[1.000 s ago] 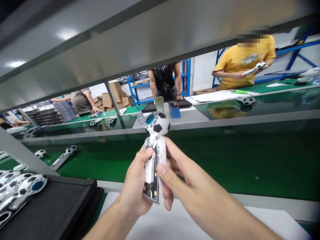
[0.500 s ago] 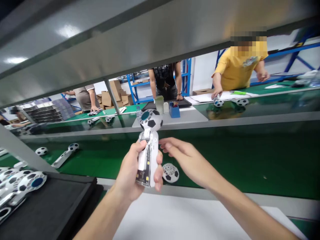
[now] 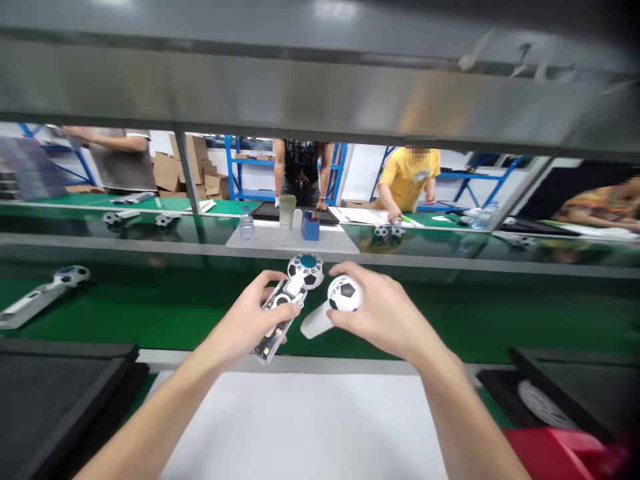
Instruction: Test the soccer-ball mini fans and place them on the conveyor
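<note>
My left hand (image 3: 255,317) is closed around an opened handheld fan (image 3: 274,337) with a soccer-ball head tilted up to the right. Its clear handle case shows circuitry and small yellow parts inside. Just to the right, my right hand (image 3: 383,310) has thumb and fingers curled round a black-and-white soccer-ball cover (image 3: 344,293). A white handle-shaped piece (image 3: 316,322) extends from beneath that cover toward the lower left; whether the two are joined I cannot tell. Both hands are over the green conveyor belt, close together but apart.
Another soccer-ball fan (image 3: 47,293) lies on the belt at left. Black trays (image 3: 60,387) flank a white sheet (image 3: 310,427), with a red bin (image 3: 560,453) at lower right. A metal shelf (image 3: 300,87) spans overhead. Co-workers stand across the line, beyond a blue box (image 3: 311,228).
My view has swung right and levelled. My left hand has tilted the fan and shifted it lower. My right hand, formerly holding nothing, has closed on the soccer-ball cover.
</note>
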